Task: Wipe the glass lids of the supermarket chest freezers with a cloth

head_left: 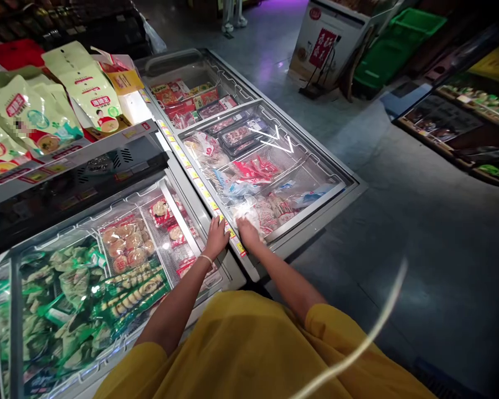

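My left hand (pixel 216 237) lies flat, fingers spread, on the near rim of a chest freezer (pixel 349 185), beside the yellow price labels (pixel 210 202). My right hand (pixel 247 230) rests just to its right, on a white crumpled cloth (pixel 246 213) at the glass lid's near corner. Its fingers curl over the cloth. Under the glass lie red and white frozen food packs (pixel 255 169) and dark trays of meat (pixel 236 133).
A second freezer (pixel 8 266) to my left holds green packets and round cakes. Bagged goods (pixel 87 83) sit on a shelf above it. A grey floor aisle (pixel 419 221) runs to the right, with green crates (pixel 394 50) and a sign stand (pixel 322 50) beyond.
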The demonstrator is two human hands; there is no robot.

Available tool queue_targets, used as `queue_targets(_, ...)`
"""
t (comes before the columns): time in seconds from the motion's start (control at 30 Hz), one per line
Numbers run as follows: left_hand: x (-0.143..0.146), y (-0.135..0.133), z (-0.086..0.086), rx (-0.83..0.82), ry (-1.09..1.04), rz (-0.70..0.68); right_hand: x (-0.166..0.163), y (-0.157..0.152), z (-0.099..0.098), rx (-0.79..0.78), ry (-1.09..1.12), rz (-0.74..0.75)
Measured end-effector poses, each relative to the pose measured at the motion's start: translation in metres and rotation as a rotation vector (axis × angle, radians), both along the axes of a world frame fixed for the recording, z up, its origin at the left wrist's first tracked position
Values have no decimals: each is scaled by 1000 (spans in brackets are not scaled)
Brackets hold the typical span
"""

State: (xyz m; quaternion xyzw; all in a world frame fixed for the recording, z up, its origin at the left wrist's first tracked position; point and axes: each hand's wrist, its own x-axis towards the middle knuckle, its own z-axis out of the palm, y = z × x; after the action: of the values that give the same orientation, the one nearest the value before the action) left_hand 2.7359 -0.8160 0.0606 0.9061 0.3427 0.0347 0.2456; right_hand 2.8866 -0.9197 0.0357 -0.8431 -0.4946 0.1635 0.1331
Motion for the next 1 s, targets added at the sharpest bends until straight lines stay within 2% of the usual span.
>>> queue_targets(0.07, 6, 9, 2, 15, 10, -33, 1, 3, -2, 44, 26, 101)
queue_targets(0.13, 13, 19, 6, 41, 29, -68, 20, 8, -1, 56, 27, 101)
queue_targets(0.23, 24, 32, 10, 83, 77, -103, 49, 24, 0, 25, -6, -112)
queue_targets(0.3, 33, 39, 11, 90, 110, -101, 51, 35, -3, 20, -14, -177)
queue_targets(0.33, 37, 42, 11, 89, 125, -92, 47, 38, -5, 30, -9, -137)
queue_targets(0.4, 47, 46, 9, 87, 145, -64, 40, 35, -10, 71, 18, 57)
queue_targets(0.47, 56, 47, 8, 81, 164, -33, 48, 25, -13, 103, 56, 254)
queue_targets(0.5, 60, 48, 7, 75, 175, -19, 58, 19, -14, 108, 66, 285)
queue_targets(0.53, 64, 48, 7, 68, 190, -9, 71, 15, -13, 102, 67, 269)
queue_targets(0.6, 68, 49, 8, 64, 242, -11, 95, 14, -10, 77, 38, 140)
queue_targets(0.67, 71, 51, 10, 85, 330, -52, 102, 21, -8, 61, 7, 32)
queue_targets(0.7, 73, 53, 12, 98, 377, -75, 97, 25, -7, 55, 6, 28)
queue_targets(0.73, 74, 54, 14, 107, 418, -91, 89, 27, -8, 57, 16, 66)
queue_targets(0.8, 76, 57, 17, 112, 470, -93, 77, 27, -10, 84, 63, 259)
queue_targets(0.87, 79, 58, 20, 106, 485, -69, 84, 23, -11, 111, 104, 446)
queue_targets(0.9, 79, 58, 21, 103, 490, -60, 97, 21, -11, 114, 110, 472)
queue_targets(0.93, 80, 57, 22, 99, 495, -54, 113, 21, -10, 106, 104, 445)
queue_targets(1.0, 81, 56, 22, 87, 503, -46, 143, 25, -7, 80, 55, 261)
